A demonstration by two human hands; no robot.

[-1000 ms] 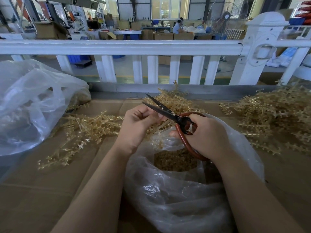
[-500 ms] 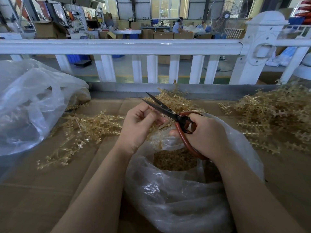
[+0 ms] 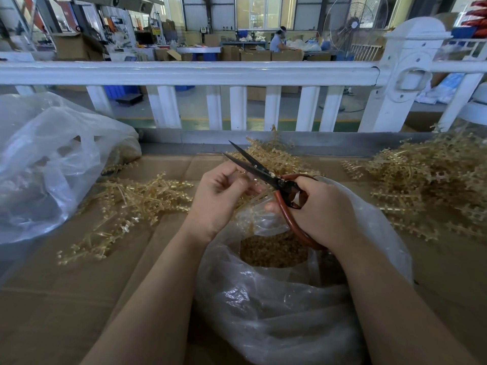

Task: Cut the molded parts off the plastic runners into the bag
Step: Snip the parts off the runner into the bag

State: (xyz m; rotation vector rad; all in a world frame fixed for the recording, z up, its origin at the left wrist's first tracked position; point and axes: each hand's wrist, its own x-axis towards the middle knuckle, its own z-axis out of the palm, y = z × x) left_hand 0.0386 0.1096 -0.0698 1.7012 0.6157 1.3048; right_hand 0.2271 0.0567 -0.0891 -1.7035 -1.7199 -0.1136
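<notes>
My right hand (image 3: 321, 209) grips the red handles of a pair of scissors (image 3: 253, 165), whose dark blades stand apart and point up and left. My left hand (image 3: 218, 196) pinches a thin translucent amber runner (image 3: 257, 200) just below the blades, over the mouth of a clear plastic bag (image 3: 276, 306). Inside the bag lies a heap of small amber cut parts (image 3: 272, 250). Most of the runner is hidden by my fingers.
Amber runners lie in a pile on the left (image 3: 131, 204), another behind my hands (image 3: 274, 159) and a large heap on the right (image 3: 432, 180), all on a cardboard-covered table (image 3: 79, 299). A big crumpled plastic bag (image 3: 47, 164) sits at the far left. A white railing (image 3: 184, 73) borders the back.
My left hand has shifted its fingers on the runner, and the scissors' blades have stayed apart. Both hands remain over the bag.
</notes>
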